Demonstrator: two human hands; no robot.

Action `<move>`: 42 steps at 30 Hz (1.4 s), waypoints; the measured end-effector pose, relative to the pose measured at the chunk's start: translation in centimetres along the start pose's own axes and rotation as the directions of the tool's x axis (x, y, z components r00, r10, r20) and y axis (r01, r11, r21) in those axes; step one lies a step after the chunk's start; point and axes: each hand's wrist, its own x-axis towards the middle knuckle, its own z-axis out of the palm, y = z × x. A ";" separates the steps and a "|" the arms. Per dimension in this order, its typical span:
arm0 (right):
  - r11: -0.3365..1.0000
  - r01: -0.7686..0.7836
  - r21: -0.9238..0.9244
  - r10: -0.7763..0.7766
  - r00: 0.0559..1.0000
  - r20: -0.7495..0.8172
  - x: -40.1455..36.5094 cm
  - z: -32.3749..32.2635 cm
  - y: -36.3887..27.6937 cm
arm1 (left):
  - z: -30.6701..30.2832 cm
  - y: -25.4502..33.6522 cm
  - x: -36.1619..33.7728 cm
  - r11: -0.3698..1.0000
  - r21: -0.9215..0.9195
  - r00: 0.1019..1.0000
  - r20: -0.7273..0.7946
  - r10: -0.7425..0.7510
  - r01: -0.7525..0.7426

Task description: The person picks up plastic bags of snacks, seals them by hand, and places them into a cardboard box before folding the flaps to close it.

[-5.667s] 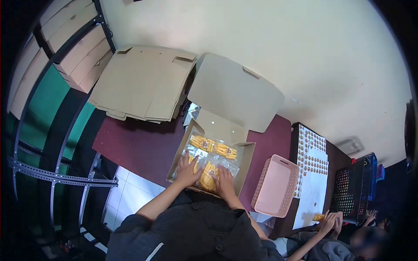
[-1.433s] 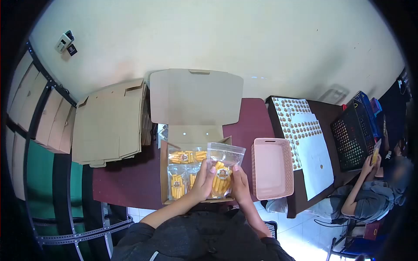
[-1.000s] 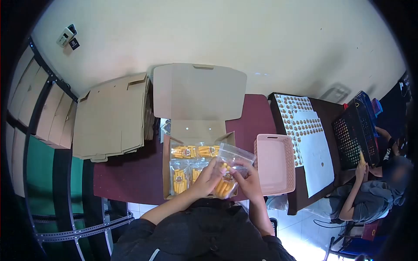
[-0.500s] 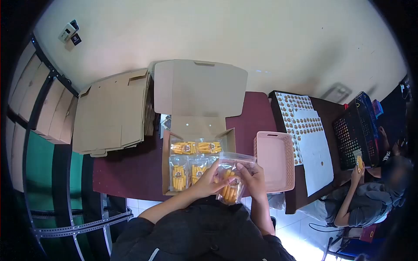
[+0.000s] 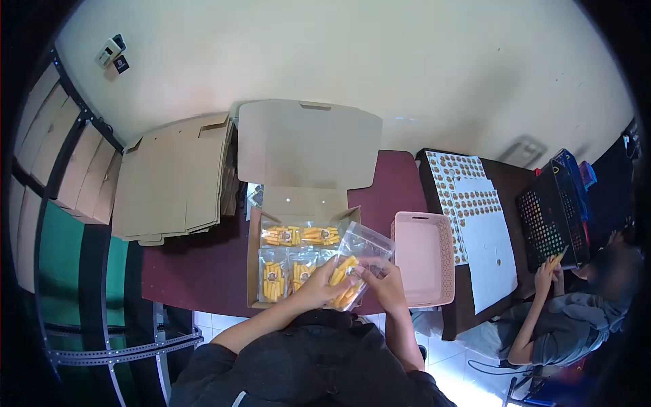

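Both my hands hold a clear zip pouch of yellow stick snacks point(image 5: 367, 240) in front of my body, its top tilted to the right. My left hand point(image 5: 321, 285) grips its left side, and my right hand point(image 5: 386, 286) pinches the lower right part near the label. Just behind is an open cardboard box point(image 5: 253, 271) with its lid raised. Inside it lie several similar snack pouches point(image 5: 273, 279) in rows; my hands and the held pouch cover its right front part.
Right of the box sits a pink plastic basket point(image 5: 424, 258). Flattened cardboard boxes point(image 5: 169, 180) are stacked at left. Sticker sheets point(image 5: 491, 237) lie on the dark table at right. A co-worker point(image 5: 566, 325) handles a snack pouch beside a black crate point(image 5: 546, 220).
The pouch has gone from nearly upright to tilted right. My right hand has moved from its upper edge down to its lower side. The co-worker's pouch has moved lower.
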 end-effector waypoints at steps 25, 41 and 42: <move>0.993 -0.054 0.106 0.028 0.972 0.234 2.2 2.1 -1.6 | -1.6 0.7 -1.2 0.944 0.180 0.937 -0.168 0.306 -0.276; 0.972 -0.108 0.211 0.092 0.992 0.084 0.3 2.1 -0.6 | -1.3 1.8 -1.1 0.987 0.143 0.995 0.071 0.065 -0.075; 0.969 -0.109 0.223 0.096 0.993 0.071 0.5 1.9 0.0 | -1.4 1.7 -1.2 0.987 0.148 0.995 0.085 0.055 -0.067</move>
